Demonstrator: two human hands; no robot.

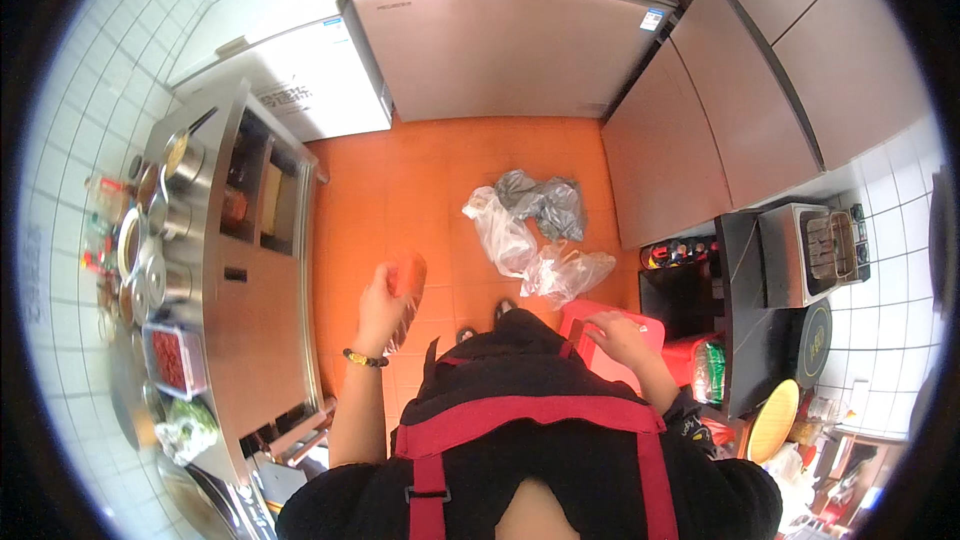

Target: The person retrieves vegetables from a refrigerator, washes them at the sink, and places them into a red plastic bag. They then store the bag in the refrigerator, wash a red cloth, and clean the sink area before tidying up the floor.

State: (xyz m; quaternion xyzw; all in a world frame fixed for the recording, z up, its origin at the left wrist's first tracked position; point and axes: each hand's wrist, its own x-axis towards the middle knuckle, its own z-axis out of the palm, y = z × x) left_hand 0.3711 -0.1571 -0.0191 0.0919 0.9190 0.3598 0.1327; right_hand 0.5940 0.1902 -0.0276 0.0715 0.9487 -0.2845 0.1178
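My left hand (pixel 381 307), with a beaded bracelet at the wrist, is closed around an orange-red item in clear plastic (pixel 409 277), held over the orange tiled floor. I cannot tell what the item is. My right hand (pixel 619 334) is over a red plastic container (pixel 600 360) at my right side, its fingers somewhat spread; whether they touch the container I cannot tell. Ahead of my feet, crumpled clear plastic bags (pixel 510 240) and a grey plastic bag (pixel 551 202) lie on the floor.
A steel counter (pixel 262 330) on the left bears pots, bottles and a plastic box of red food (pixel 174 360). A white chest freezer (pixel 322 90) and a steel-fronted unit (pixel 495 52) stand ahead. Cabinets (pixel 667 142) and a deep fryer (pixel 795 255) are on the right.
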